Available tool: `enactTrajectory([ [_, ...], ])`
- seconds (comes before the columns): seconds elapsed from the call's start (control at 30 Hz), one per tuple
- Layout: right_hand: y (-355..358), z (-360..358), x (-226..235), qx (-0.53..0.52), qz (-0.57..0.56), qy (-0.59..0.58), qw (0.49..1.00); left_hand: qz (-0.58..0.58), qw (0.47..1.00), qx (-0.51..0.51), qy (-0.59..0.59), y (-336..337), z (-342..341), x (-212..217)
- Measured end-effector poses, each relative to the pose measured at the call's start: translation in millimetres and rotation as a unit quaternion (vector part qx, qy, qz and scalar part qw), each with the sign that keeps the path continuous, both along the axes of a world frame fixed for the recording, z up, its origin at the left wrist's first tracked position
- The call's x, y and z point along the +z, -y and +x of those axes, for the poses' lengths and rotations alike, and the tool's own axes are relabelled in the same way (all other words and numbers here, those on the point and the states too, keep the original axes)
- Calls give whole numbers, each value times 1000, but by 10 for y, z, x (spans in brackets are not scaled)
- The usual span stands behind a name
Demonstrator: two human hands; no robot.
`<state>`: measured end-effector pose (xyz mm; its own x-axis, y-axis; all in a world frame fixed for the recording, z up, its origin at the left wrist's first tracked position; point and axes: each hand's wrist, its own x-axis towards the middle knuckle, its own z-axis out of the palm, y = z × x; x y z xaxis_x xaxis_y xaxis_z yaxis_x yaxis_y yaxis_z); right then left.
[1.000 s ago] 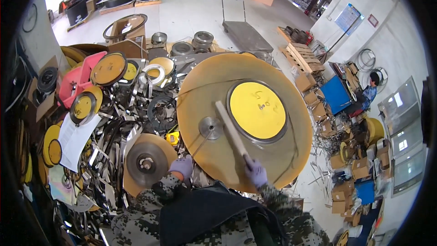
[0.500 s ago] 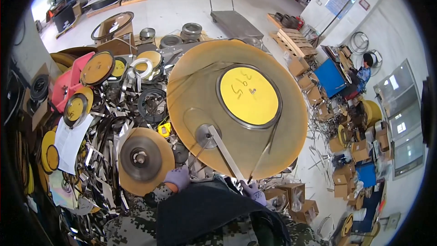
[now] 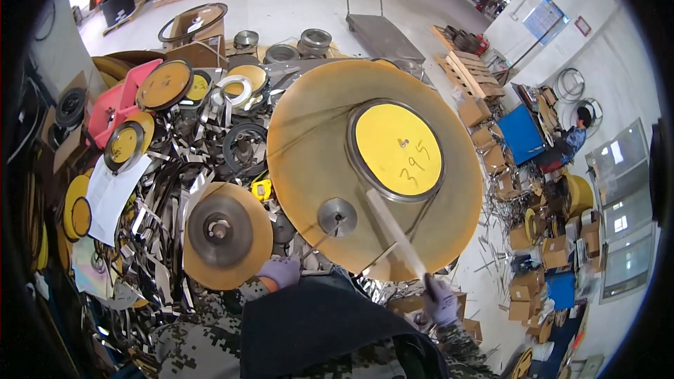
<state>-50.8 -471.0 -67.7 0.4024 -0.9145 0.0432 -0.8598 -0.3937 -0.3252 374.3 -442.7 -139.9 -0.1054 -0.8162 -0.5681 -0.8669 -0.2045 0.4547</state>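
Observation:
A large tan cardboard disc [image 3: 316, 147] with a yellow round centre label [image 3: 397, 149] lies flat in front of me. A small grey metal spool [image 3: 336, 217] sits on its near part. My right hand [image 3: 440, 300], in a pale purple glove, grips a long pale stick [image 3: 394, 233] that reaches up across the disc's near edge. My left hand [image 3: 279, 271], gloved the same, rests at the near rim of a smaller tan disc with a grey metal hub [image 3: 226, 232], next to thin metal strip running toward the spool.
Tangled metal strip scraps [image 3: 161, 203] and several yellow and tan reels [image 3: 165, 84] crowd the left. A flat trolley [image 3: 382, 28] stands beyond the disc. Cardboard boxes [image 3: 491, 161] and wooden pallets [image 3: 467, 70] line the right, where another person [image 3: 576, 133] sits.
The stick has swung to the right across the big disc, my right hand moving right with it. My left hand stays at the smaller disc's near edge.

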Motion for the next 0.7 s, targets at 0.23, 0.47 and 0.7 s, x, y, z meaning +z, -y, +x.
enactTrajectory([
  [0.23,1228,840,1033,240,-56,-258,934,51,996,-71,-24,137,-112,156],
  [0.47,2692,1642,1385,349,-153,-453,806,34,998,-55,-27,116,-112,108],
  [0.7,4439,1701,1120,210,-215,-408,862,20,999,31,3,238,31,135],
])
